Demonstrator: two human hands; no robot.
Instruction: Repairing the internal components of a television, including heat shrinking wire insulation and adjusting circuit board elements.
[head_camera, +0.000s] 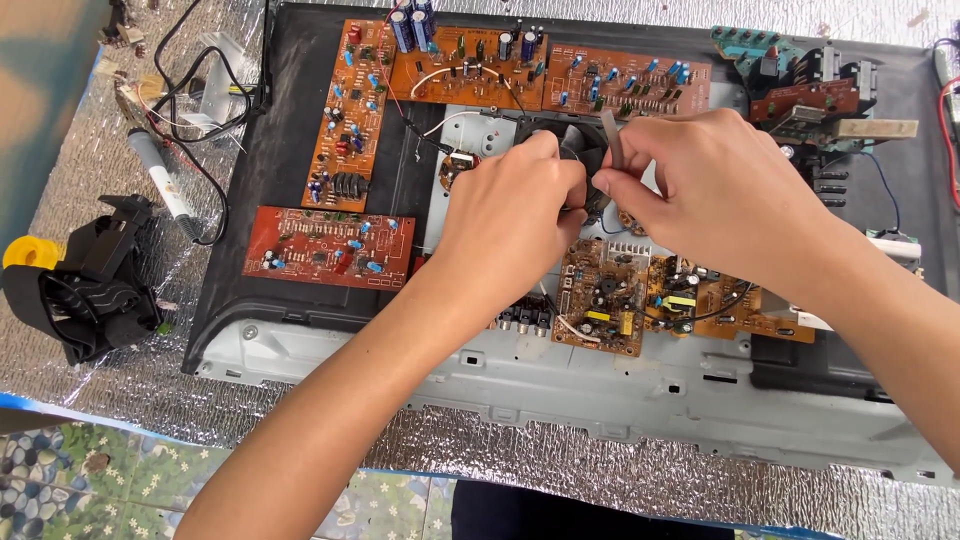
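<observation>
My left hand (510, 215) and my right hand (700, 190) meet over the middle of a grey metal chassis (640, 395). Between them sits a small black part (580, 140), like a fan or transformer, which the left fingers grip. The right fingers pinch a thin grey strip-like tool (612, 145) pointing up beside that part. Brown circuit boards (455, 70) lie above the hands, and more boards (605, 295) sit just below them. Much of the black part is hidden by my fingers.
A red circuit board (325, 248) lies left on the black panel (275, 180). A soldering iron (165, 175) with cables rests on the silver foil mat (80, 150). A black device (95, 280) with a yellow roll (25, 252) sits at far left. Green boards (790, 70) are top right.
</observation>
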